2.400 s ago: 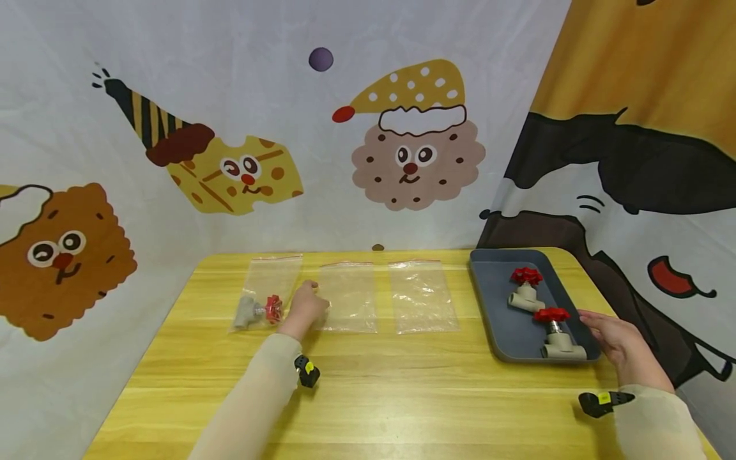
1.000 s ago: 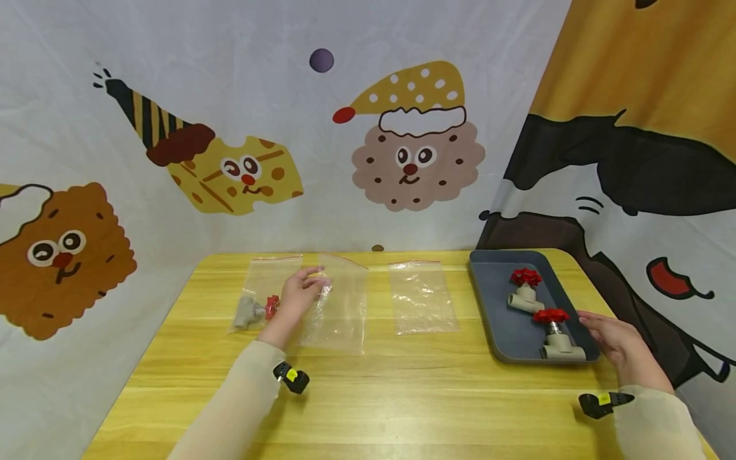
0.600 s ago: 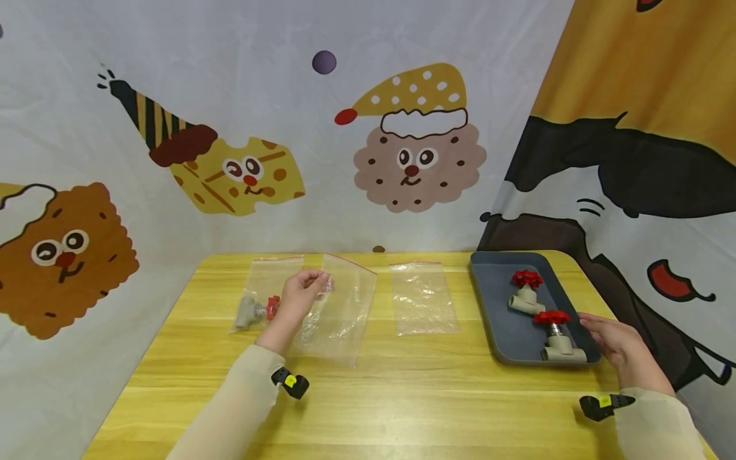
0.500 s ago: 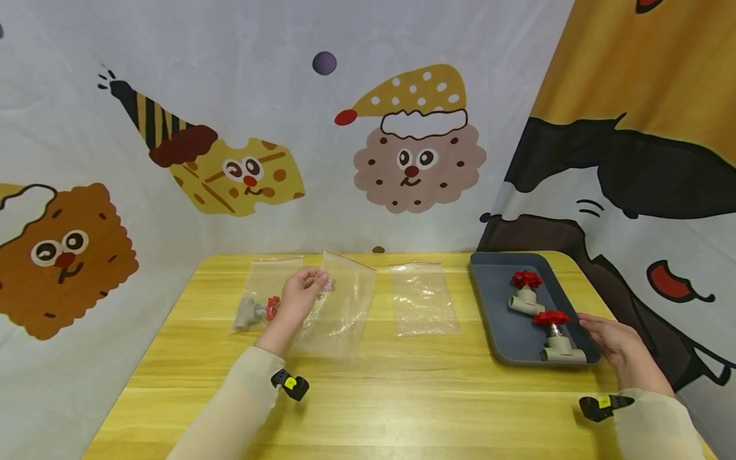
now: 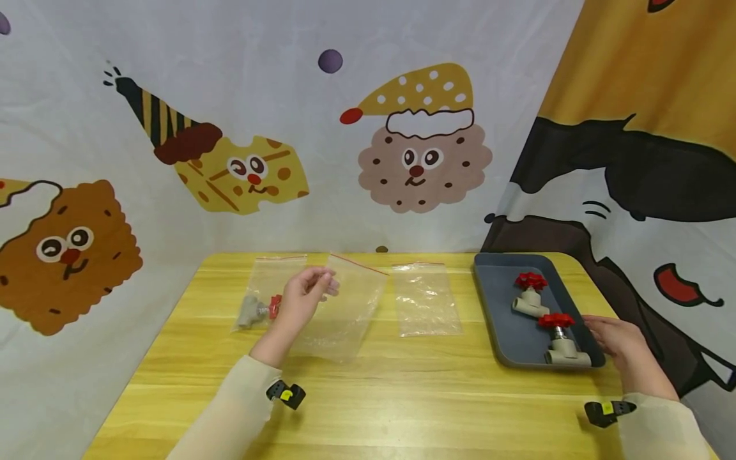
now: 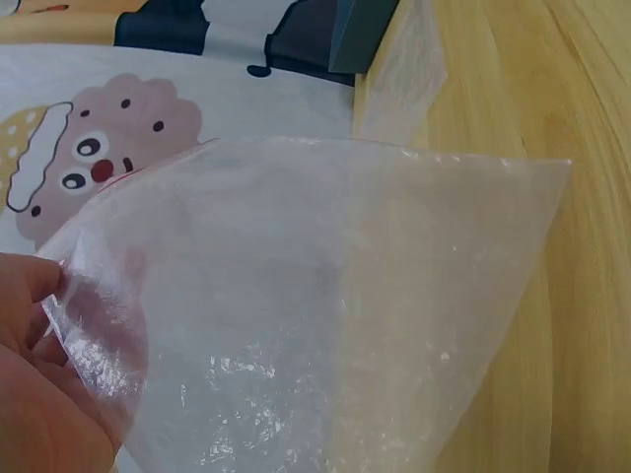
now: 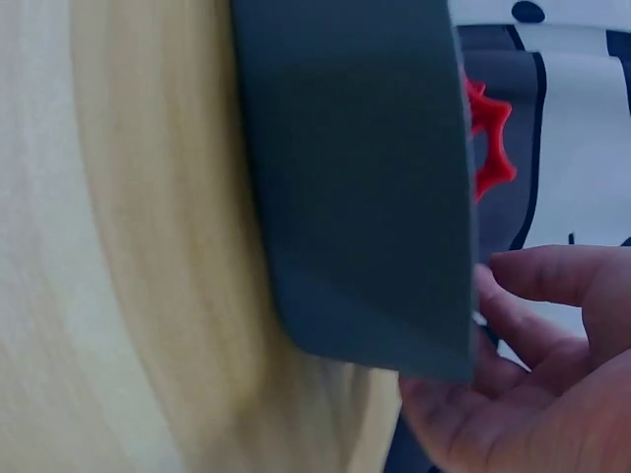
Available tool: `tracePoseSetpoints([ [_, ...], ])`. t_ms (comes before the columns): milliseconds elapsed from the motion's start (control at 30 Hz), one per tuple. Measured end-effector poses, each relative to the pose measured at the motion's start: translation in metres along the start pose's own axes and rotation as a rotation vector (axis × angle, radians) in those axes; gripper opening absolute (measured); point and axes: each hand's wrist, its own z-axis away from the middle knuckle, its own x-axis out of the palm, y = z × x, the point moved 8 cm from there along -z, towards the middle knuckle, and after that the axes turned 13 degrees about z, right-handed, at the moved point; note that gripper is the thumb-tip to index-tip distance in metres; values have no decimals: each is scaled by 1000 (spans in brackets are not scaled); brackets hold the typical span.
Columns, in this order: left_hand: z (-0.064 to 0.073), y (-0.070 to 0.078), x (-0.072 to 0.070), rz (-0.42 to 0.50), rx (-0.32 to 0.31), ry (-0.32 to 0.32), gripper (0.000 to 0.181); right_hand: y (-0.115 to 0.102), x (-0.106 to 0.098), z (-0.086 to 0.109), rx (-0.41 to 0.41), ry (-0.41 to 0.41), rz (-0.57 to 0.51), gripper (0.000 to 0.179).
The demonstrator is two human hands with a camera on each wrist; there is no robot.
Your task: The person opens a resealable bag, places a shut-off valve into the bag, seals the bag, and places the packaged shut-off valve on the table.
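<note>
In the head view my left hand (image 5: 307, 294) pinches the left edge of a clear zip bag (image 5: 351, 313). The bag (image 6: 296, 315) fans out from the fingertips in the left wrist view, its red-lined top edge slanting. Left of it, a second zip bag (image 5: 283, 271) lies flat with a grey valve (image 5: 251, 311) with a red handle inside, partly behind my hand. My right hand (image 5: 623, 345) holds the near right side of a grey tray (image 5: 503, 338), fingers at its rim. Two beige valves with red handwheels, one farther back (image 5: 530, 300) and one nearer (image 5: 565, 351), lie in the tray.
A third clear zip bag (image 5: 427, 300) lies flat between the held bag and the tray. All stand on a light wooden table (image 5: 368, 409). A cartoon-printed cloth (image 5: 345, 223) hangs right behind the table's far edge.
My left hand has picked up the middle bag by its left edge; the bag has tilted and shifted toward me, and the fingers have since loosened a little. The right hand has stayed at the tray.
</note>
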Motion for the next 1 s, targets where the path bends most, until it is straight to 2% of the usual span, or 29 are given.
tracePoseSetpoints([
  [133, 12, 22, 7, -24, 15, -32, 24, -26, -9, 20, -68, 86, 196, 57],
  [233, 17, 33, 11, -42, 14, -42, 22, -57, -13, 39, -170, 194, 325, 53],
  [300, 18, 36, 13, -42, 12, -47, 22, -83, -12, 54, -269, 264, 350, 49],
  [433, 18, 37, 16, -41, 38, -67, 25, -139, 1, 91, -490, 346, 350, 38],
  [533, 15, 33, 17, -36, 89, -85, 23, -176, 21, 117, -645, 372, 326, 30],
  [667, 11, 26, 20, -52, 138, -113, 20, -211, 55, 142, -818, 371, 317, 21],
  [800, 12, 26, 24, -81, 154, -136, 20, -235, 82, 159, -919, 332, 331, 18],
  [1000, 17, 30, 30, -127, 193, -177, 21, -261, 110, 185, -1076, 271, 300, 18],
])
